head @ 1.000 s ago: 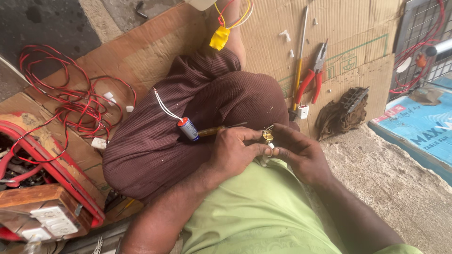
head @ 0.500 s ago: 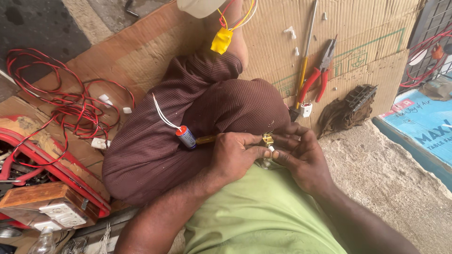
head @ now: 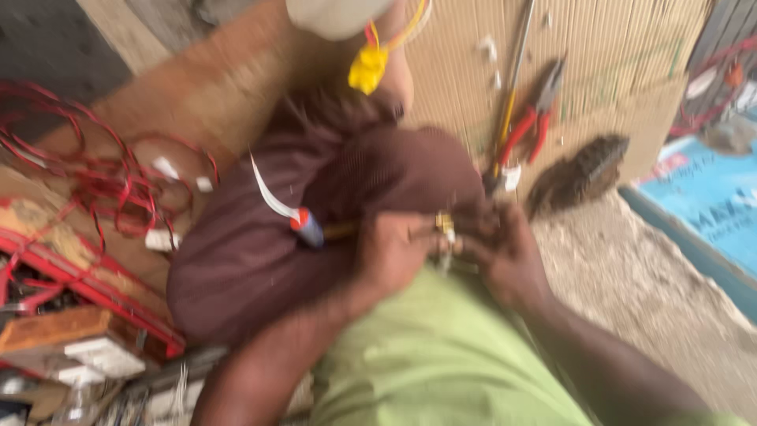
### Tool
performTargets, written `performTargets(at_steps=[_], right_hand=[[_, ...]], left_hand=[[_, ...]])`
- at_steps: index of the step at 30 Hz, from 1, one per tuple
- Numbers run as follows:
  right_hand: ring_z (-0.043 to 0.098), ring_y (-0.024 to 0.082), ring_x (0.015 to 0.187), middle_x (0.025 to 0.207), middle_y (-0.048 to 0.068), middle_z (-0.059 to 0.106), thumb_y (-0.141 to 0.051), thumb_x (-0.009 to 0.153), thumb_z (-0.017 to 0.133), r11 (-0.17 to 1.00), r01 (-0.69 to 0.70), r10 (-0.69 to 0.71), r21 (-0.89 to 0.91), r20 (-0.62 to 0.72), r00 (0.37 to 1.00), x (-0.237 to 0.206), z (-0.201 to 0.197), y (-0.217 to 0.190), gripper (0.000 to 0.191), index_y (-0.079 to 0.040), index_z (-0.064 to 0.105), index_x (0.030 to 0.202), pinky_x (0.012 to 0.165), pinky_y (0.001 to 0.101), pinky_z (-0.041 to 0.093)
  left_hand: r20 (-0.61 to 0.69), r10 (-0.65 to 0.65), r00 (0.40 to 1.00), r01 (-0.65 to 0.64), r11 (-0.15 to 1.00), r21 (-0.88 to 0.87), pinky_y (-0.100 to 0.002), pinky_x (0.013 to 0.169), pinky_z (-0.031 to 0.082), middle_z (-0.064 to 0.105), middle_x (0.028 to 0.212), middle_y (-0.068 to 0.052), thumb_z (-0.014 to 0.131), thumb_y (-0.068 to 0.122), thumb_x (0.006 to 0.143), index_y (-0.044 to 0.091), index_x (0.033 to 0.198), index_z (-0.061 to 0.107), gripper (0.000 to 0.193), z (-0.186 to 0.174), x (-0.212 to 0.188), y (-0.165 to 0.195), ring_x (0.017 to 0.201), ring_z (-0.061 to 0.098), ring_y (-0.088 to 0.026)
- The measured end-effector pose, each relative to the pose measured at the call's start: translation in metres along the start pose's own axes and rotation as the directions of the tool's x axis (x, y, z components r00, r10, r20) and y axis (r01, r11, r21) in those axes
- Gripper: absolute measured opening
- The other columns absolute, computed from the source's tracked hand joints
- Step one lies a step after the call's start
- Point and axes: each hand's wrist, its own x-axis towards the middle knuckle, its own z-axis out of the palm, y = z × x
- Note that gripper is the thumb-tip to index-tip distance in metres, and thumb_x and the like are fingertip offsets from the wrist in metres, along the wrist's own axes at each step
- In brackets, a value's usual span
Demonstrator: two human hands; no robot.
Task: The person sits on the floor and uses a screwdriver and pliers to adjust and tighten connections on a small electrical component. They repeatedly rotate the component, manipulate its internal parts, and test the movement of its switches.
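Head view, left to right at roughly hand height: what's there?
Tangle of red wires → screwdriver handle, red and blue → left hand → small brass part between both hands → right hand → dark brush-like thing → blue board.

My left hand (head: 394, 256) and right hand (head: 505, 252) meet over my lap | wire tangle (head: 102, 181) lies left | pliers (head: 532, 118) on cardboard (head: 615, 55) ahead

A flat blue printed sign (head: 710, 205) lies at the right edge.
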Motion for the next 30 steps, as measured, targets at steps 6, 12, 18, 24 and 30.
performTargets(at_steps=[6, 12, 18, 24, 30], right_hand=[[0.067, 0.032, 0.115, 0.128, 0.019, 0.064, 0.014, 0.085, 0.058, 1.0, -0.014, 0.011, 0.014, 0.213, 0.977, -0.001, -0.023, 0.005, 0.058, -0.007, 0.047, 0.138, 0.094, 0.0503, 0.059], [0.064, 0.033, 0.124, 0.14, 0.02, 0.063, 0.012, 0.095, 0.055, 0.957, 0.081, -0.152, 0.279, 0.243, 0.958, -0.02, -0.062, 0.06, 0.041, 0.0, 0.06, 0.134, 0.103, 0.0504, 0.055], [0.065, 0.03, 0.121, 0.137, 0.017, 0.063, 0.013, 0.093, 0.054, 0.901, 0.095, -0.236, 0.423, 0.294, 0.926, -0.035, -0.052, 0.071, 0.056, -0.01, 0.059, 0.144, 0.098, 0.0462, 0.056], [0.064, 0.031, 0.122, 0.138, 0.021, 0.063, 0.008, 0.099, 0.053, 0.933, 0.16, -0.259, 0.321, 0.293, 0.92, -0.043, -0.04, 0.066, 0.047, -0.005, 0.056, 0.144, 0.1, 0.0451, 0.055], [0.069, 0.025, 0.114, 0.132, 0.017, 0.068, -0.027, 0.105, 0.047, 0.937, 0.276, -0.263, -0.212, 0.089, 0.961, -0.04, -0.035, 0.045, 0.045, 0.007, 0.061, 0.131, 0.097, 0.0401, 0.055]], left_hand=[[-0.011, 0.322, 0.947, -0.319, 0.941, 0.111, -0.029, 0.071, 0.058, 0.077, 0.086, -0.009, 0.086, 0.01, 0.077, 0.005, 0.11, 0.08, 0.034, -0.004, -0.009, 0.009, 0.078, 0.07, -0.013], [-0.064, 0.643, 0.763, -0.611, 0.751, 0.25, -0.036, 0.085, 0.058, 0.067, 0.107, -0.014, 0.084, 0.006, 0.075, 0.005, 0.116, 0.076, 0.042, 0.021, -0.059, -0.02, 0.099, 0.069, -0.026], [-0.084, 0.763, 0.641, -0.716, 0.633, 0.295, -0.039, 0.091, 0.057, 0.069, 0.109, -0.013, 0.082, 0.008, 0.079, 0.002, 0.116, 0.074, 0.038, 0.029, -0.078, -0.03, 0.102, 0.068, -0.028], [-0.115, 0.765, 0.634, -0.715, 0.636, 0.291, -0.041, 0.093, 0.056, 0.071, 0.11, -0.015, 0.077, 0.009, 0.086, 0.001, 0.12, 0.073, 0.036, 0.029, -0.081, -0.043, 0.103, 0.068, -0.029], [-0.02, 0.451, 0.892, -0.45, 0.886, -0.107, -0.031, 0.077, 0.06, 0.075, 0.103, -0.014, 0.071, 0.013, 0.095, -0.003, 0.121, 0.072, 0.031, 0.024, -0.058, -0.062, 0.088, 0.074, -0.016]])
